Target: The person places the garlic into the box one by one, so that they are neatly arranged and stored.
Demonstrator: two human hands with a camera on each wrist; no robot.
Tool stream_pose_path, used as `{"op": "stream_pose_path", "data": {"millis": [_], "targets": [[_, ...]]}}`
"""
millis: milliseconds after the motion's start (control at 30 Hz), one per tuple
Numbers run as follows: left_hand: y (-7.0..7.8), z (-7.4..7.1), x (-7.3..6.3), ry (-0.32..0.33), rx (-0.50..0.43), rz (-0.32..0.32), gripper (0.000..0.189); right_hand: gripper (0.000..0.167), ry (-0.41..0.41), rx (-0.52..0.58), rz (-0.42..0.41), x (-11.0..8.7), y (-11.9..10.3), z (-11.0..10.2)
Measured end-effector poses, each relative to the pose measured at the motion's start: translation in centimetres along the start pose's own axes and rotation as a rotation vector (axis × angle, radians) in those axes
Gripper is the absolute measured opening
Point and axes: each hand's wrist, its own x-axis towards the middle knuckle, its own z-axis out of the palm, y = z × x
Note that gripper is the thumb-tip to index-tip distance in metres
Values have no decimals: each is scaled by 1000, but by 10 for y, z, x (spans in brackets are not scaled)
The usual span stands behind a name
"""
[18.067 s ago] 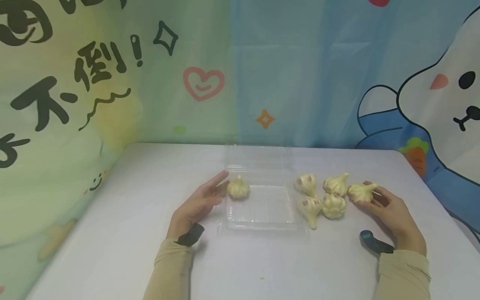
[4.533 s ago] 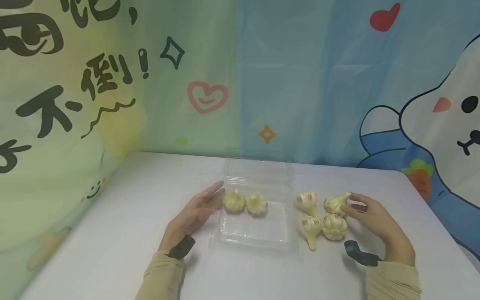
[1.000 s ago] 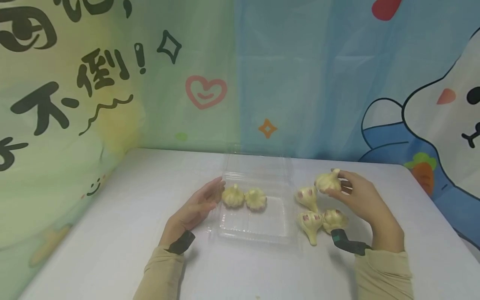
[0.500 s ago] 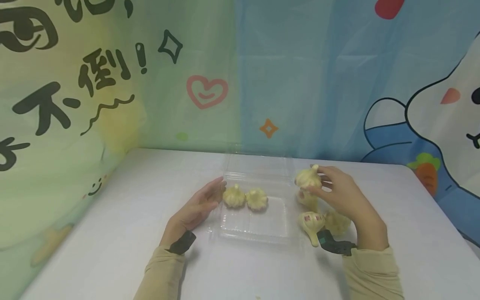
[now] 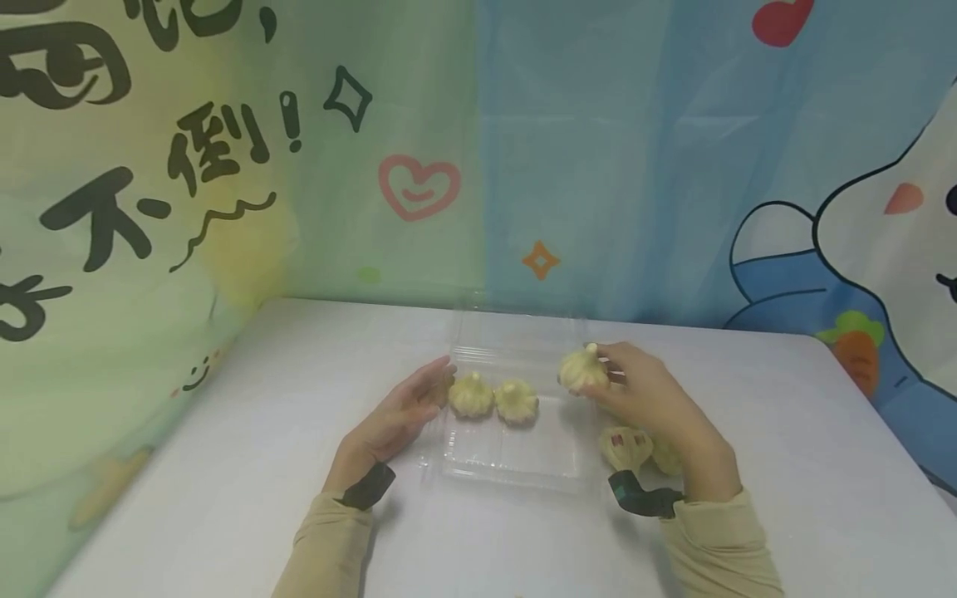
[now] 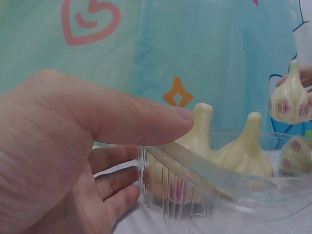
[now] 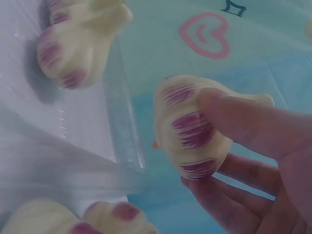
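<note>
My right hand (image 5: 643,390) pinches a garlic bulb (image 5: 581,370) between thumb and fingers, raised over the right side of a clear plastic container (image 5: 516,473). Purple streaks mark that garlic bulb (image 7: 187,129) in the right wrist view. At the container's left edge is my left hand (image 5: 399,415), its thumb (image 6: 146,119) straight along the rim and its fingers loosely extended beside the outer wall. Two garlic bulbs sit side by side inside the container, a left bulb (image 5: 471,396) and a right bulb (image 5: 517,404), stems up.
More garlic lies just right of the container: one bulb (image 5: 625,448) shows well, another bulb (image 5: 665,457) is partly behind my right wrist. The container's clear lid (image 5: 519,332) lies opened toward the back. A printed curtain (image 5: 598,149) hangs behind the white table (image 5: 299,357).
My right hand lifted a garlic bulb from the group on the right and carried it leftward to the container. The left hand has stayed at the container's edge.
</note>
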Motion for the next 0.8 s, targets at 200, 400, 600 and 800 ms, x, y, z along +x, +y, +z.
{"op": "stream_pose_path", "data": {"millis": [200, 400, 600, 800], "targets": [[0, 2, 0, 4, -5, 5, 73, 59, -1, -18, -36, 2, -1, 9], [0, 2, 1, -1, -4, 12, 73, 55, -3, -49, -84, 5, 0, 15], [1, 2, 0, -4, -3, 12, 73, 56, -4, -85, -97, 8, 0, 18], [1, 1, 0, -7, 10, 0, 73, 55, -41, -100, -72, 10, 0, 20]]}}
